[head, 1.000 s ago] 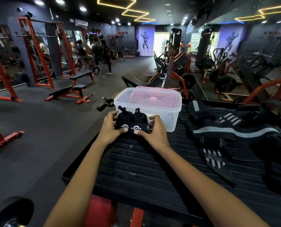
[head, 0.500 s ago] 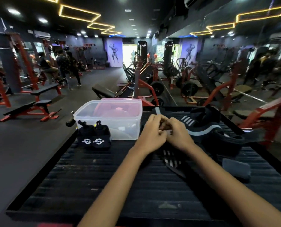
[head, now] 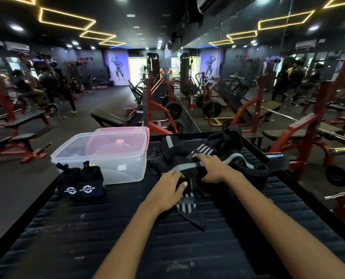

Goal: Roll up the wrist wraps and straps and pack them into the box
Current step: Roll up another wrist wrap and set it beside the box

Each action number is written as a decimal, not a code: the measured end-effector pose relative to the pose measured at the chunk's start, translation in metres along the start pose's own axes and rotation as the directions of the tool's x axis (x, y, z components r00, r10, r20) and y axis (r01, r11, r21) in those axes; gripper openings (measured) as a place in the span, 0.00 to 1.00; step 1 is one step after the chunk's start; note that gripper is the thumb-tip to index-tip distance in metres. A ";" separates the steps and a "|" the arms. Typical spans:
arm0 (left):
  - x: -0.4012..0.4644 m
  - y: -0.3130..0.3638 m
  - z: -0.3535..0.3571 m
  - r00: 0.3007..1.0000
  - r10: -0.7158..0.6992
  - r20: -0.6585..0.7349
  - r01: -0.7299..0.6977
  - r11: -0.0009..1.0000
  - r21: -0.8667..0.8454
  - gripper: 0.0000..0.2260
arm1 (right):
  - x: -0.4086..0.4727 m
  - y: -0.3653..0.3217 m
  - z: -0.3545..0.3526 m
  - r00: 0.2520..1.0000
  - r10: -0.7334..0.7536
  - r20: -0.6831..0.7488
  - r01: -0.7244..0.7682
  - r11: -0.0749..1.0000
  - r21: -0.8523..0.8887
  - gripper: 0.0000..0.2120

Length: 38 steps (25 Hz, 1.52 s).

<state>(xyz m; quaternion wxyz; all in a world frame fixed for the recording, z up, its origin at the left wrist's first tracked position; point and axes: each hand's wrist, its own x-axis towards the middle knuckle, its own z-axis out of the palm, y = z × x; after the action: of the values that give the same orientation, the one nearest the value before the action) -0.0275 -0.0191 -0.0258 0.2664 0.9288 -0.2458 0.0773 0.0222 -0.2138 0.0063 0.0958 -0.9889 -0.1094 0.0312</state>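
Note:
A clear plastic box (head: 99, 156) with a pink lid behind it stands at the back left of the black ribbed platform (head: 107, 228). Two rolled black wraps with white logos (head: 81, 185) sit against the box's front left. A black wrap with a grey stripe (head: 185, 169) lies across the middle. My left hand (head: 170, 188) grips its near end, thumb over the fabric. My right hand (head: 212, 168) lies on the wrap's far part with fingers stretched out. A tangled pile of black striped wraps and straps (head: 224, 150) lies behind my hands. A striped strap end (head: 186, 206) pokes out under my left hand.
The platform's right edge drops toward red machine frames and a weight plate (head: 336, 174). Benches (head: 18, 137) and open gym floor lie left. People stand far back left. A mirror wall runs along the right.
My hands left the two rolled wraps beside the box and moved right to the pile. They have spread apart along the grey-striped wrap, the right hand reaching further back.

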 end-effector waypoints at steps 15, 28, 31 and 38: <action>0.006 0.003 -0.004 0.947 -0.035 -0.320 0.057 0.997 0.061 0.17 | 0.007 -0.006 -0.073 0.991 -0.115 -0.064 0.121 0.989 0.083 0.36; 0.020 -0.004 -0.031 0.762 -0.630 -0.147 -0.090 0.123 -0.988 0.09 | -0.033 -0.044 -0.135 0.872 -0.389 -0.297 0.423 0.904 0.057 0.36; 0.008 0.013 -0.055 0.816 -0.510 -0.272 -0.340 -0.043 -0.939 0.07 | -0.023 -0.040 -0.121 0.822 -0.371 -0.432 0.277 0.923 -0.266 0.29; -0.010 0.035 -0.066 0.947 -0.271 -0.175 -0.219 -0.142 -0.965 0.12 | 0.013 -0.017 -0.071 0.949 -0.080 -0.305 0.170 0.945 0.280 0.07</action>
<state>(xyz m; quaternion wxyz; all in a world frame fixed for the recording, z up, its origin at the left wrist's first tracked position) -0.0542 -0.0060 0.0436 0.9120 0.3807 -0.1523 0.0084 0.0369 -0.2080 0.0786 0.2631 -0.9472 -0.1514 -0.1034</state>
